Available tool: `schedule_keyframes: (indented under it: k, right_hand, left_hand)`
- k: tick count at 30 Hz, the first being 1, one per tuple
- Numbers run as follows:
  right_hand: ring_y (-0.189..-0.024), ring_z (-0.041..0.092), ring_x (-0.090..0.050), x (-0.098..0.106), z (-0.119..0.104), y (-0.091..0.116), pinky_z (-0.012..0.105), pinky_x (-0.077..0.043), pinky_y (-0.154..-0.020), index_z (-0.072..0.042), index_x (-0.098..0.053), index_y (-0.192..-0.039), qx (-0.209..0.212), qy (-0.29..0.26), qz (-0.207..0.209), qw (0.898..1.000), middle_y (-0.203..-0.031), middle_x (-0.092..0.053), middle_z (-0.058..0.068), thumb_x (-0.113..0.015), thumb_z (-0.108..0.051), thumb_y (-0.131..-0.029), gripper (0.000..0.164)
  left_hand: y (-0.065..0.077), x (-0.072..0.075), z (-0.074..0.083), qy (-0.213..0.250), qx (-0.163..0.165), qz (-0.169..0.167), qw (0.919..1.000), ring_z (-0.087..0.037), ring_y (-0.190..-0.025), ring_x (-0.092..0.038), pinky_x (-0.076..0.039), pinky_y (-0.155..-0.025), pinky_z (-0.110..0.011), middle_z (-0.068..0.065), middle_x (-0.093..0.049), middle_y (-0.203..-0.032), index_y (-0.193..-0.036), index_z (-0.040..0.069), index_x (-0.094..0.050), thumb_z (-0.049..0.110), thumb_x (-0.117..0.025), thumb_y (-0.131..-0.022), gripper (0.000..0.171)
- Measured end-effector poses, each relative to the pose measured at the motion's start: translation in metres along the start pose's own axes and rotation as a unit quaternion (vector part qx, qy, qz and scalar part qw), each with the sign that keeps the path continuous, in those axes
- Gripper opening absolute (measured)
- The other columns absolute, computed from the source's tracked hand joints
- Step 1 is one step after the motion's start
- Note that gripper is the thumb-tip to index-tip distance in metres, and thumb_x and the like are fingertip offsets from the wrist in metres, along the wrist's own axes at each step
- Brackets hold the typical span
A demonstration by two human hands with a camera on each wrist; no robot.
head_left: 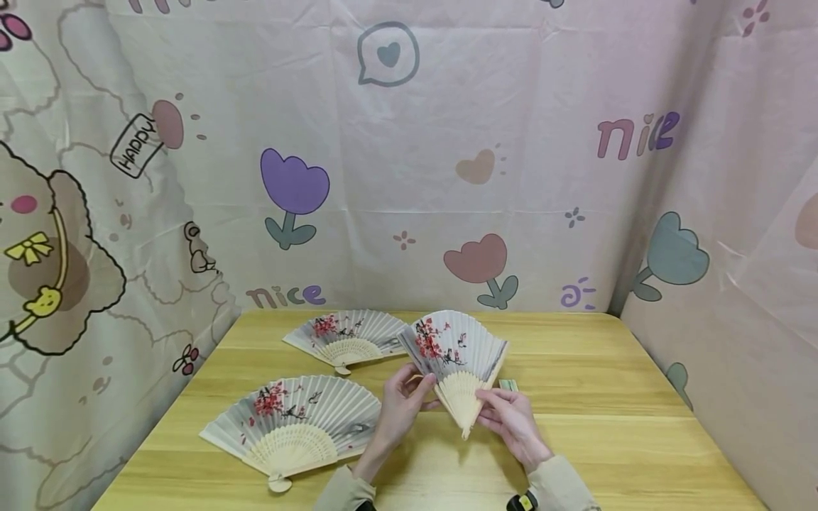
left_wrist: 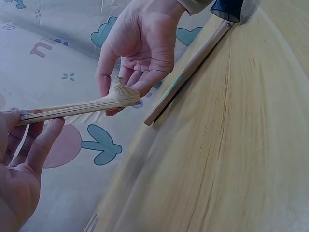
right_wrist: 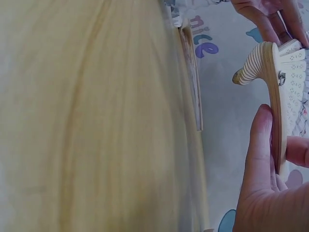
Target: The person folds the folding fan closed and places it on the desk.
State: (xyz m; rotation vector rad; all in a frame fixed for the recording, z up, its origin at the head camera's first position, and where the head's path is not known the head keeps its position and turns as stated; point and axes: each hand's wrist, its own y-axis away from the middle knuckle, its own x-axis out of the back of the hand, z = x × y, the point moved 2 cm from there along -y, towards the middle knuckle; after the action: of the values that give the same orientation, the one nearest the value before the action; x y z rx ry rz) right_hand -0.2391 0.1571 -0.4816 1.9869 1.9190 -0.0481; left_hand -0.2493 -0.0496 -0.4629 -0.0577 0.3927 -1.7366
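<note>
Front fan (head_left: 300, 408): lies widely spread on the table (head_left: 639, 397), red blossom print up, its narrow end toward the person, its right end beside the left forearm.
Rear fan (head_left: 351, 337): spread likewise, farther back; its right end meets the held fan's outline in the head view, and whether the two touch I cannot tell.
Left hand (head_left: 399, 406): pinches the held fan at its left edge, thumb on the near side and fingers beneath, as the left wrist view shows.
Held fan (head_left: 456, 358): raised off the table between the two hands, right of both other fans and only partly spread, narrower than they are.
Its long axis: runs away from the person, printed leaf at the far end, pivot (head_left: 466, 431) at the near end and below both grips.
Nearer hand: the right one sits closer to the pivot; the left holds the opposite edge, so the ribs fan out between the two grips.
Right hand (head_left: 511, 420): clamped on the right outer rib, thumb and fingers on either side of it.
Green-and-white object (head_left: 508, 385): just beyond the right hand, partly hidden; what it is I cannot tell.
</note>
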Motion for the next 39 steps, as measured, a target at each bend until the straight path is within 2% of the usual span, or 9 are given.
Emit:
schedule_keyframes:
  k: [7, 13, 20, 26, 32, 39]
  right_hand:
    - [-0.071, 0.011, -0.071, 0.0002, -0.0004, 0.0024, 0.026, -0.068, -0.073, -0.014, -0.073, -0.086, 0.016, 0.004, -0.020, 1.000, -0.078, -0.074, 0.000, -0.068, -0.009, -0.094, 0.010]
    - [-0.075, 0.012, -0.074, 0.0009, -0.0011, 0.0033, 0.029, -0.068, -0.077, -0.015, -0.072, -0.086, 0.012, 0.025, -0.043, 0.999, -0.081, -0.076, 0.000, -0.069, -0.012, -0.094, 0.008]
    - [-0.074, 0.013, -0.074, -0.0027, -0.0032, 0.0084, 0.030, -0.069, -0.077, -0.010, -0.072, -0.092, 0.023, 0.068, -0.087, 0.994, -0.082, -0.076, 0.000, -0.072, -0.011, -0.091, 0.001]
    - [-0.074, 0.011, -0.072, -0.0061, -0.0032, 0.0101, 0.028, -0.068, -0.077, -0.001, -0.069, -0.100, 0.038, 0.100, -0.121, 0.987, -0.083, -0.076, 0.001, -0.073, -0.008, -0.089, 0.013]
    - [-0.075, 0.011, -0.072, -0.0070, -0.0027, 0.0096, 0.027, -0.068, -0.077, -0.002, -0.069, -0.099, 0.041, 0.106, -0.125, 0.986, -0.085, -0.076, -0.001, -0.074, -0.007, -0.088, 0.013]
    - [-0.078, 0.011, -0.072, -0.0071, -0.0023, 0.0094, 0.026, -0.068, -0.077, -0.003, -0.070, -0.099, 0.039, 0.100, -0.126, 0.986, -0.085, -0.076, -0.002, -0.073, -0.005, -0.088, 0.012]
  left_hand:
    - [-0.0004, -0.0014, -0.0003, 0.007, 0.002, -0.001, 1.0000, -0.009, -0.091, -0.070, -0.068, -0.077, -0.039, -0.034, -0.059, -0.114, -0.121, -0.012, -0.056, 0.006, -0.061, -0.099, 0.029]
    - [-0.0001, -0.0019, 0.0001, 0.007, 0.001, 0.004, 1.0000, -0.009, -0.089, -0.070, -0.068, -0.076, -0.038, -0.029, -0.061, -0.112, -0.121, -0.012, -0.057, 0.006, -0.061, -0.099, 0.028]
    - [-0.0013, 0.0007, -0.0006, 0.016, 0.001, 0.032, 0.9994, -0.008, -0.091, -0.070, -0.069, -0.074, -0.037, -0.010, -0.066, -0.104, -0.121, -0.013, -0.055, 0.006, -0.061, -0.099, 0.030]
    - [-0.0023, 0.0044, -0.0026, 0.018, -0.003, 0.037, 0.9991, -0.008, -0.092, -0.070, -0.068, -0.074, -0.035, -0.009, -0.066, -0.108, -0.126, -0.015, -0.052, 0.007, -0.060, -0.100, 0.036]
    - [-0.0030, 0.0055, -0.0046, 0.041, 0.023, 0.041, 0.9981, -0.010, -0.092, -0.071, -0.069, -0.074, -0.035, -0.005, -0.068, -0.107, -0.128, -0.012, -0.053, 0.006, -0.062, -0.099, 0.036]
    - [-0.0032, 0.0068, -0.0072, 0.048, 0.025, 0.039, 0.9977, -0.010, -0.091, -0.070, -0.068, -0.074, -0.036, 0.000, -0.066, -0.101, -0.126, -0.014, -0.055, 0.006, -0.061, -0.099, 0.033]
